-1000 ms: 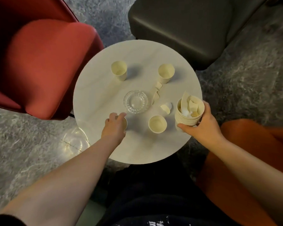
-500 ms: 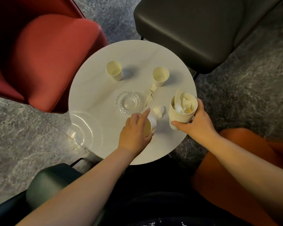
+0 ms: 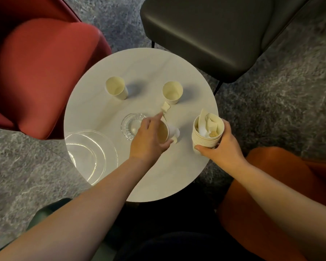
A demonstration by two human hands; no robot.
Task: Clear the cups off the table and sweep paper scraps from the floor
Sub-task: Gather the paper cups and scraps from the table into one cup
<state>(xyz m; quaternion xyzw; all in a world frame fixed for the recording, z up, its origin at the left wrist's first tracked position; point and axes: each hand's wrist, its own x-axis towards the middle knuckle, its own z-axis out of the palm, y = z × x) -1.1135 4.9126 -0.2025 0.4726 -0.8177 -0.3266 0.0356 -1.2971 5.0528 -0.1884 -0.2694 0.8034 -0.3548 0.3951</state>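
- Round white counter (image 3: 105, 117) carries two upright cups (image 3: 116, 88) at its far side
- left hand (image 3: 149, 140) grips a tilted cup (image 3: 163, 131) mid-counter
- right hand (image 3: 224, 149) clasps a scrap-filled cup stack (image 3: 205, 135)

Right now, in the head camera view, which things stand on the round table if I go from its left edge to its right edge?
Clear plate → left paper cup → glass ashtray → cup held by the left hand → far right paper cup → stack of cups gripped by the right hand.
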